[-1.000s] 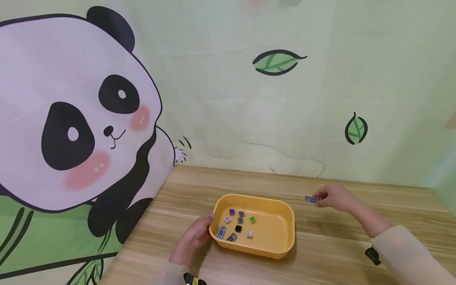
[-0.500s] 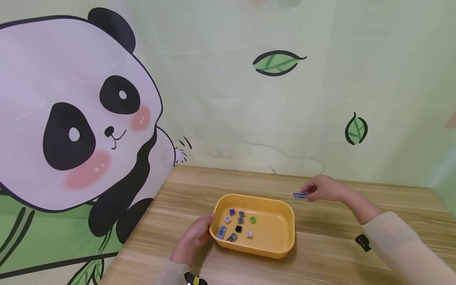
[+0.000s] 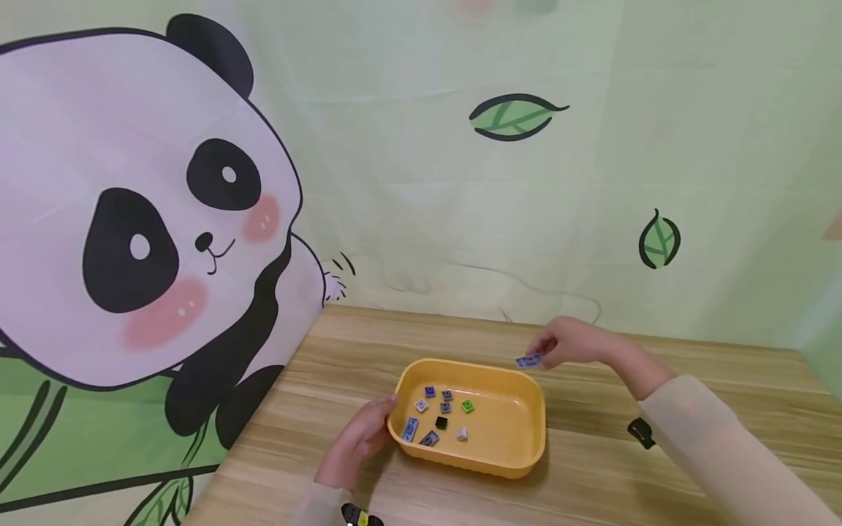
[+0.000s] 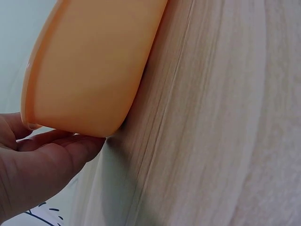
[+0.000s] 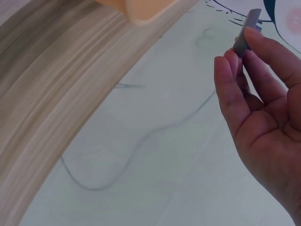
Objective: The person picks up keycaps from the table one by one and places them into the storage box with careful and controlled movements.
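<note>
My right hand (image 3: 574, 342) pinches a small flat blue-grey building brick (image 3: 528, 361) between thumb and fingertips. In the head view it hangs just beyond the back right rim of a yellow-orange plastic tub (image 3: 503, 420). Seen edge-on in the right wrist view, the brick (image 5: 246, 33) is thin and grey. My left hand (image 3: 360, 436) holds the tub's left end, fingers at the rim and along the outer wall (image 4: 94, 70). Inside the tub lie several small bricks: dark blue, white, green (image 3: 468, 405), black (image 3: 441, 422) and longer blue-grey ones (image 3: 410, 429).
The tub stands on a wood-grain table (image 3: 592, 460). Behind it rises a pale green cloth backdrop (image 3: 421, 161) with a printed panda (image 3: 263, 168) and leaves. A black band (image 3: 641, 433) is at the right sleeve, and a black-and-yellow device (image 3: 360, 516) sits at the left cuff.
My right hand has moved left with the brick, from right of the tub to its back right rim. The left hand and the tub have stayed in place.
</note>
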Available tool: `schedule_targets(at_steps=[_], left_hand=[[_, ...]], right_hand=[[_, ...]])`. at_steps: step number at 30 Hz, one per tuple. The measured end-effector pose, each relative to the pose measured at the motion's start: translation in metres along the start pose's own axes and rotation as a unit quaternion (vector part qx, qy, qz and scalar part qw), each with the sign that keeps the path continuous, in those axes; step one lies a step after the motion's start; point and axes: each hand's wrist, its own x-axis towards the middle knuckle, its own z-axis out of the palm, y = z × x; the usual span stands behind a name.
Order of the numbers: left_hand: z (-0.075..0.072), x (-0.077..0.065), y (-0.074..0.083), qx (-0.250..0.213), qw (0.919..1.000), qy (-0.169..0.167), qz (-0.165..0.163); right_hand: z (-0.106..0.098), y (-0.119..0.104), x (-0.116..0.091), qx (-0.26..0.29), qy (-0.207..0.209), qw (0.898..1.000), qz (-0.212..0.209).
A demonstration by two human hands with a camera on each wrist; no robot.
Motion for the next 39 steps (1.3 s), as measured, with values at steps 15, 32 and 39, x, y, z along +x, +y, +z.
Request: schedule_targets(at_steps=[15, 32, 39], left_hand=[[-0.001, 0.000, -0.002, -0.003, 1.0000, 0.001, 0.005], [0.001, 0.000, -0.001, -0.007, 0.9999, -0.001, 0.008], [0.001, -0.001, -0.001, -0.007, 1.0000, 0.005, 0.003]], right_hand=[[0.006, -0.014, 0.034, -0.023, -0.069, 0.997, -0.003], [0.021, -0.035, 0.072, -0.056, -0.108, 0.992, 0.020], [0.036, -0.036, 0.086, -0.084, -0.119, 0.989, 0.032]])
